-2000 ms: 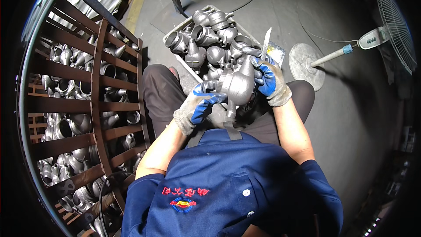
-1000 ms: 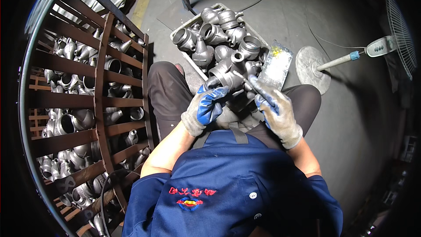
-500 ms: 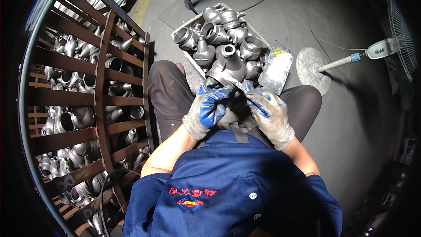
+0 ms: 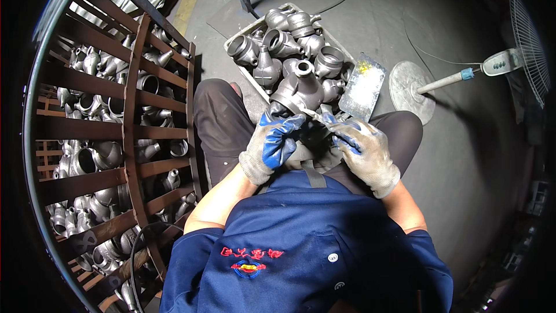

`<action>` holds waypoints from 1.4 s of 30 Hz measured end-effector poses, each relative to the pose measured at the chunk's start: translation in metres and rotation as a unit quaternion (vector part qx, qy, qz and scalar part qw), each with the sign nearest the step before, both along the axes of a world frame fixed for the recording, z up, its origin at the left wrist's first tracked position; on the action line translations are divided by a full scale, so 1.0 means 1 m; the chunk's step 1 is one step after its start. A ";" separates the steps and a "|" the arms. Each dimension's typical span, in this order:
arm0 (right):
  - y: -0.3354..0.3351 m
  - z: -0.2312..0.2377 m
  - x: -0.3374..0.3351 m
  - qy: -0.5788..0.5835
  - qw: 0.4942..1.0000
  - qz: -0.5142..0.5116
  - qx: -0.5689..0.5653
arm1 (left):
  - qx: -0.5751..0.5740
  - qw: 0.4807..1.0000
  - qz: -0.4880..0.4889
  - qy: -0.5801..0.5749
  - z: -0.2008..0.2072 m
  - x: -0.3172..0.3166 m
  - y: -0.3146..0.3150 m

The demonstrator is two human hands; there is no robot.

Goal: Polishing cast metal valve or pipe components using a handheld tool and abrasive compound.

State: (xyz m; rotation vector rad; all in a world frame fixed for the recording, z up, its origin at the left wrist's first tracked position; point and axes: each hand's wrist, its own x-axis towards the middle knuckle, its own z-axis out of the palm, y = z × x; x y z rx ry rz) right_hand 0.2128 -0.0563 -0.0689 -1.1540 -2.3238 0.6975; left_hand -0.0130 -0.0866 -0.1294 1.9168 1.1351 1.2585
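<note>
Left hand: grip pinching near rim of gray metal pipe casting, just near of pale crate. Right hand: grip pinching thin pale tool at casting. This 1 looks part done; how much left, can't tell.

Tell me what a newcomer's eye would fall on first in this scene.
Probably the rounded grey metal casting at the centre, held by its wide rim in the blue-and-grey gloved left hand, with the similarly gloved right hand holding a thin pale tool at its edge. Next, likely, the brown slatted metal cage on the left, with similar grey castings inside. At the far right stands a pale electric fan.
</note>
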 end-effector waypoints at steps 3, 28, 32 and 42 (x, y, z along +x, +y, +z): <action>0.006 -0.013 0.003 0.120 0.993 0.010 -0.012 | 0.013 0.999 0.004 0.031 -0.010 -0.008 -0.001; 0.002 -0.012 -0.001 0.056 0.998 -0.003 -0.002 | -0.082 0.996 0.006 0.046 -0.006 -0.003 -0.003; 0.001 -0.007 0.000 0.085 0.995 -0.018 -0.044 | 0.044 0.993 -0.010 0.105 -0.005 -0.007 0.002; 0.001 -0.009 -0.009 0.013 0.993 -0.012 0.113 | 0.029 0.995 -0.021 0.092 -0.012 -0.002 0.000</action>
